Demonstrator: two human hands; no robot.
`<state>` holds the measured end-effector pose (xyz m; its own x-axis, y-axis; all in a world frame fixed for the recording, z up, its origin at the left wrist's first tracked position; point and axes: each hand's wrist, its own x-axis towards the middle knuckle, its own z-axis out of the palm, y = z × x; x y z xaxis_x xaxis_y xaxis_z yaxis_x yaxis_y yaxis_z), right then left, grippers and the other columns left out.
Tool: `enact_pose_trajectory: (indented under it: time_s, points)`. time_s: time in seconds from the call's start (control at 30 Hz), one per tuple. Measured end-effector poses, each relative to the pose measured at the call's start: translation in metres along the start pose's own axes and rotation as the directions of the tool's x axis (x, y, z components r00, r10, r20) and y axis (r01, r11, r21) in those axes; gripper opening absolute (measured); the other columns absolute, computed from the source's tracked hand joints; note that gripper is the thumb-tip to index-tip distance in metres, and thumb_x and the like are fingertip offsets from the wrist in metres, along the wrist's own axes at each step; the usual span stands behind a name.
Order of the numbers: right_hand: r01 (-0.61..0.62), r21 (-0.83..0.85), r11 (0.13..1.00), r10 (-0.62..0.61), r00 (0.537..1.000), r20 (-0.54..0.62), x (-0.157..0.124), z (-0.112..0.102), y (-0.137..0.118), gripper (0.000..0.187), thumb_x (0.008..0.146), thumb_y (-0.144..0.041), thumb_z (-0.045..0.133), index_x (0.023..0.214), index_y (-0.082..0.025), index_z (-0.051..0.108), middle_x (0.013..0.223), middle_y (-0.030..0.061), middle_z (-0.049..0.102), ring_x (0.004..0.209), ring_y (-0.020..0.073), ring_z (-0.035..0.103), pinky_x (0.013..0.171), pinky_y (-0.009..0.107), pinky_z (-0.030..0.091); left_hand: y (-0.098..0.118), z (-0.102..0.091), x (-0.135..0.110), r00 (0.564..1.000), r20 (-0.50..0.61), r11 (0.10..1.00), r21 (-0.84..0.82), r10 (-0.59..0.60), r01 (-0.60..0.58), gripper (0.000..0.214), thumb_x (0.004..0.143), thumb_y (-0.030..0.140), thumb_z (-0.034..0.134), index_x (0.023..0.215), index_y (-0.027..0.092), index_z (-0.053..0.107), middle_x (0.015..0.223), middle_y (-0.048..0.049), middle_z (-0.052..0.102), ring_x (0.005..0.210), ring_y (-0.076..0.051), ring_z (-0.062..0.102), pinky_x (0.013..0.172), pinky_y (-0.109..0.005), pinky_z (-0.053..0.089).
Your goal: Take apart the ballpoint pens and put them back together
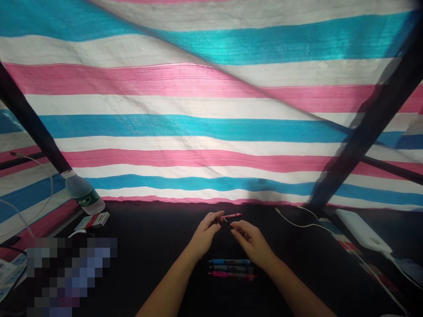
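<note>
Over the black table, my left hand and my right hand face each other with fingertips pinched. Between them runs a slim dark pen, tilted, its lighter end at my left fingertips and its dark end in my right fingers. Whether it is a whole pen or only part of one is too small to tell. Just beyond my fingers is a red pen, its left end hidden by my left hand. Nearer me lie a blue pen, a dark pen and a pink-red pen, side by side.
A plastic bottle leans at the left, with a small box before it. On the right are a white power bank and a white cable. Striped sheeting hangs behind the table. The lower left is pixelated.
</note>
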<state>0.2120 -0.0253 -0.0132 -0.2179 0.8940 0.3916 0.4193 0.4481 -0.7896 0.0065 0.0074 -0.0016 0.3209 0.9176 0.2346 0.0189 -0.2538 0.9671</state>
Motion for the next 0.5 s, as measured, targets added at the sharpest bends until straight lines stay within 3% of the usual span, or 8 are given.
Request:
enact_pose_trajectory:
  time_s: [0.17, 0.5]
  points:
    - [0.015, -0.021, 1.0, -0.015, 1.0, -0.002, 0.0002, -0.002, 0.0002, 0.021, 0.1, -0.033, 0.057, 0.111, -0.024, 0.072, 0.085, 0.0028, 0.064, 0.074, 0.0193, 0.061, 0.066, 0.03, 0.046, -0.0054, -0.0006, 0.001, 0.995, -0.01, 0.982, 0.166, 0.095, -0.092, 0.038, 0.094, 0.019, 0.053, 0.128, 0.025, 0.07, 0.107, -0.0067, 0.059, 0.101, -0.022, 0.058, 0.095, -0.037, 0.045]
    - [0.017, -0.051, 0.999, -0.016, 1.0, 0.02, 0.0011, -0.0029, -0.0041, 0.022, 0.1, -0.033, 0.056, 0.11, -0.023, 0.074, 0.081, 0.0024, 0.061, 0.071, 0.0186, 0.058, 0.064, 0.03, 0.044, -0.0064, -0.0016, -0.0005, 0.985, 0.01, 0.945, 0.282, 0.17, -0.165, 0.04, 0.096, 0.012, 0.05, 0.125, 0.028, 0.071, 0.105, -0.0056, 0.058, 0.101, -0.021, 0.059, 0.094, -0.036, 0.047]
